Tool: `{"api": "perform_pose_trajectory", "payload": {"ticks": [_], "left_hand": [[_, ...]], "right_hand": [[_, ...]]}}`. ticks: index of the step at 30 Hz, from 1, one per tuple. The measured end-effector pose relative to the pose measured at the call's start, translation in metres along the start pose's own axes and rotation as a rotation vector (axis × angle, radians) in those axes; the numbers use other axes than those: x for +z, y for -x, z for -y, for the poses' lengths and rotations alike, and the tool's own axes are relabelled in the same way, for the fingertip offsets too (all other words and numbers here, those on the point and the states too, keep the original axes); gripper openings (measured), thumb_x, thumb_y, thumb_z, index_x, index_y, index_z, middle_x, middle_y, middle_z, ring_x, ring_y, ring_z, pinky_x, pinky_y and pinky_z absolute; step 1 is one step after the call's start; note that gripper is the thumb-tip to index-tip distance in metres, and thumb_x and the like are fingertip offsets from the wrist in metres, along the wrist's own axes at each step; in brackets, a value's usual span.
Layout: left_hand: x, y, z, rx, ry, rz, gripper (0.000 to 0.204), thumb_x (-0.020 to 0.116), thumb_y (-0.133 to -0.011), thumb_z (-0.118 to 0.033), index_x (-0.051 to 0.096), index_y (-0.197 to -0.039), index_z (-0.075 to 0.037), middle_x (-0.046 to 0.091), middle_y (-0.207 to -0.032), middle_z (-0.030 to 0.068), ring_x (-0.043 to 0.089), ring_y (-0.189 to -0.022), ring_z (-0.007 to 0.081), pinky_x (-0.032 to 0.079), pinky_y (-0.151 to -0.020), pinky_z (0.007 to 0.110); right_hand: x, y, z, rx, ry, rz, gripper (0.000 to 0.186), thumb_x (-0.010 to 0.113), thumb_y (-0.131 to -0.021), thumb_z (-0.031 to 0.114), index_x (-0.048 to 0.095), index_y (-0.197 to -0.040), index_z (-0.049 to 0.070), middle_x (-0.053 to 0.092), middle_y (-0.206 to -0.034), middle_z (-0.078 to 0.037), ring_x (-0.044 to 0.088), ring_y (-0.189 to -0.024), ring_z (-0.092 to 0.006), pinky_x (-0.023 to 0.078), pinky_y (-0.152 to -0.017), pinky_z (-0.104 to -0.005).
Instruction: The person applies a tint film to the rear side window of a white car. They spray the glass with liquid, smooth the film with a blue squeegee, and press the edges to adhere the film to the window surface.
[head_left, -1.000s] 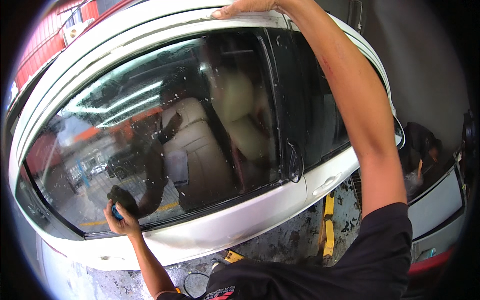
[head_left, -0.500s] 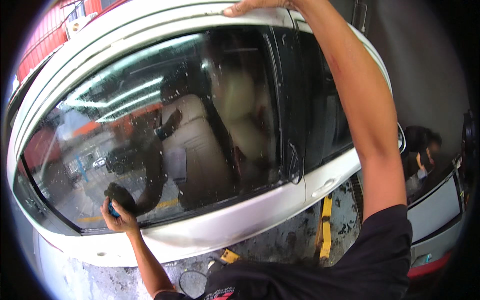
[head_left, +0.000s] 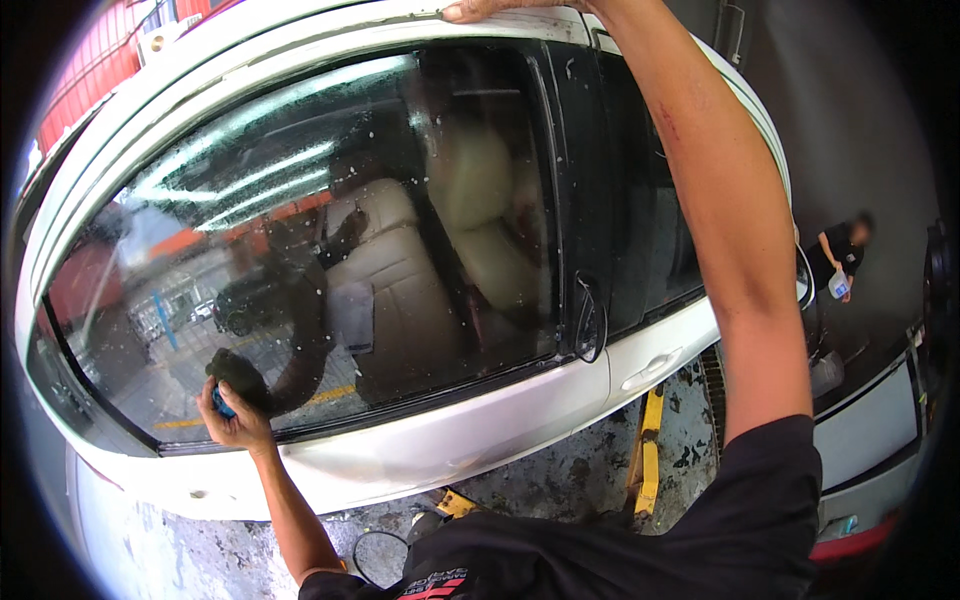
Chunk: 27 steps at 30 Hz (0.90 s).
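In my left hand [head_left: 238,418] is a small blue block [head_left: 222,402], mostly covered by my fingers; its exact kind cannot be made out. The hand is at the lower rear part of a wet, droplet-spotted side window [head_left: 400,290] of a white car [head_left: 440,425]. A dark reflection of the hand shows in the glass right beside it. My right arm stretches up across the picture, and my right hand [head_left: 500,8] rests on the edge of the car roof [head_left: 330,28]. Its fingers lie along the roof and are partly cut off by the upper edge.
A door mirror-like black fitting [head_left: 590,318] and a white door handle [head_left: 652,368] are on the car side. Yellow metal lift arms [head_left: 651,450] lie on the stained floor below. At the right, a person [head_left: 845,250] holds a white container [head_left: 838,285] near a grey panel [head_left: 868,425].
My left hand has shifted slightly up along the glass, still holding the blue block. My right hand stays on the roof. The person at the right has straightened up with the white container.
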<state>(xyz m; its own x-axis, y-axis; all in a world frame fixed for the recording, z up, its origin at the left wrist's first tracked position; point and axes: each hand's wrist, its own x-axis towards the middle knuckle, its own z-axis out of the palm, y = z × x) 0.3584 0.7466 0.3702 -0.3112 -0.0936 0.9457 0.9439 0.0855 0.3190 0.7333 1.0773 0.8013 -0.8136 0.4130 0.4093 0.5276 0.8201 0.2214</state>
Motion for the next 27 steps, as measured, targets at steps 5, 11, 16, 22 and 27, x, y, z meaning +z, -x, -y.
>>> {"api": "perform_pose_trajectory", "payload": {"ticks": [5,11,16,22,27], "left_hand": [[-0.006,0.0,0.0,-0.063,0.027,0.036,0.018,0.067,-0.1,-0.009,0.068,-0.11,0.007,0.07,-0.101,0.0152,0.065,-0.087,0.0248,0.053,-0.081,0.036],[0.0,-0.003,-0.005,-0.103,0.024,0.052,0.02,0.065,-0.101,-0.01,0.067,-0.111,0.008,0.069,-0.101,0.0167,0.065,-0.087,0.0254,0.052,-0.08,0.034],[0.008,-0.005,-0.016,-0.028,0.036,0.027,0.019,0.065,-0.101,-0.009,0.067,-0.111,0.007,0.067,-0.096,0.0151,0.064,-0.084,0.0235,0.051,-0.076,0.033],[-0.001,-0.004,-0.013,-0.033,0.048,0.048,0.017,0.066,-0.101,-0.007,0.067,-0.109,0.007,0.065,-0.093,0.0144,0.062,-0.082,0.022,0.051,-0.074,0.032],[0.002,-0.006,-0.016,-0.032,0.039,0.059,0.016,0.066,-0.101,-0.007,0.067,-0.109,0.007,0.066,-0.093,0.0142,0.062,-0.081,0.0223,0.05,-0.074,0.032]], "right_hand": [[-0.007,0.016,0.007,-0.043,-0.034,0.045,0.11,0.075,-0.08,0.061,0.026,-0.163,0.008,0.03,-0.165,-0.028,0.023,-0.155,-0.0445,0.024,-0.126,-0.0506],[0.005,0.007,0.018,0.092,-0.057,-0.005,0.111,0.074,-0.081,0.064,0.024,-0.163,0.008,0.023,-0.167,-0.028,0.017,-0.157,-0.0434,0.021,-0.127,-0.0511],[0.002,-0.004,0.011,0.088,0.034,0.03,0.109,0.074,-0.083,0.06,0.022,-0.164,0.009,0.022,-0.167,-0.029,0.013,-0.157,-0.0434,0.017,-0.128,-0.0536],[0.006,0.007,0.014,0.103,-0.021,0.005,0.107,0.073,-0.084,0.061,0.024,-0.163,0.008,0.025,-0.166,-0.029,0.015,-0.157,-0.0438,0.019,-0.128,-0.0529],[0.004,-0.004,0.011,0.019,-0.007,-0.016,0.108,0.074,-0.083,0.061,0.024,-0.163,0.008,0.026,-0.167,-0.024,0.016,-0.157,-0.0426,0.02,-0.128,-0.0505]]}}
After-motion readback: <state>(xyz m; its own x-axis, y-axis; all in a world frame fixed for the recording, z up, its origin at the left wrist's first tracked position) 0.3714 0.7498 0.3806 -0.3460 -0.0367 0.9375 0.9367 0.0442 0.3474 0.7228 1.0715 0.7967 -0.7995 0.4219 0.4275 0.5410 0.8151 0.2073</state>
